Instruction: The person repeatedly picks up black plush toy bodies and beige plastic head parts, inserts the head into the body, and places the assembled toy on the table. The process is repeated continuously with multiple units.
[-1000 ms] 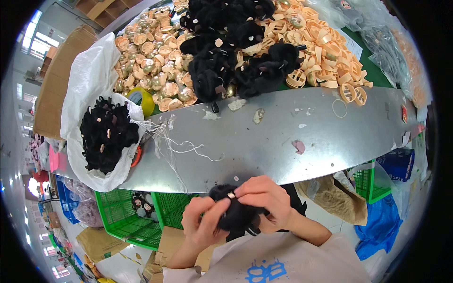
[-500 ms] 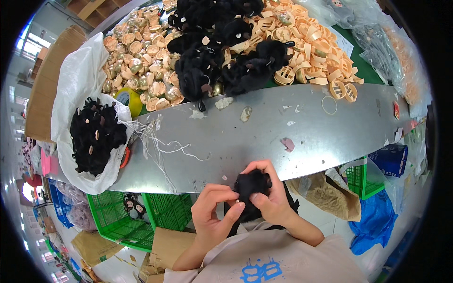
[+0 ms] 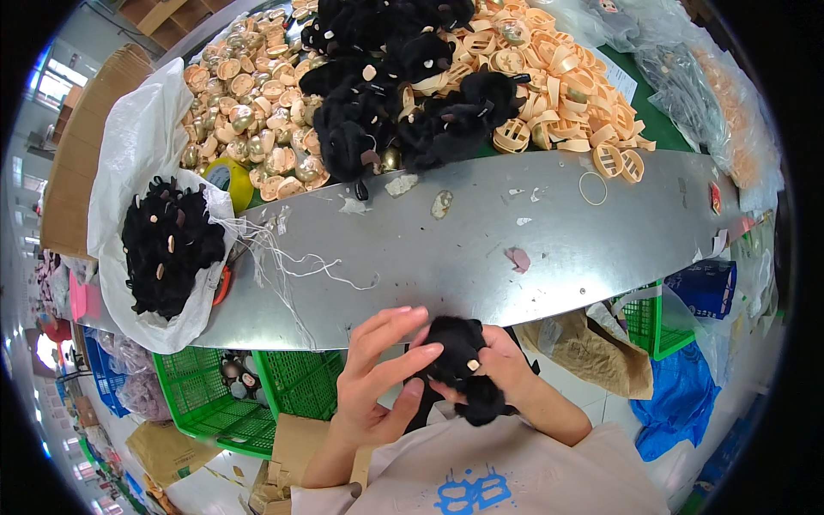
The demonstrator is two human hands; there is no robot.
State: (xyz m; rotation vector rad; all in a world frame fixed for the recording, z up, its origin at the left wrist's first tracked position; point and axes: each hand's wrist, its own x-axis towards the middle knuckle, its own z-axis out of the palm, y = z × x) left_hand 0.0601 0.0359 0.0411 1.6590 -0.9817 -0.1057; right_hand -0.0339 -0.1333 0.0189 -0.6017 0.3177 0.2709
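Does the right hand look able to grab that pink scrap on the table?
Probably not without letting go: the right hand is holding the black plush piece. Otherwise, nothing seems to block its way to the pink scrap.

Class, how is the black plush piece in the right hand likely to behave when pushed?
The black plush piece would probably squash softly, since its surface looks furry. That fuzz likely makes it grippy, not slippery. It is probably light, being small enough for the right hand to cradle.
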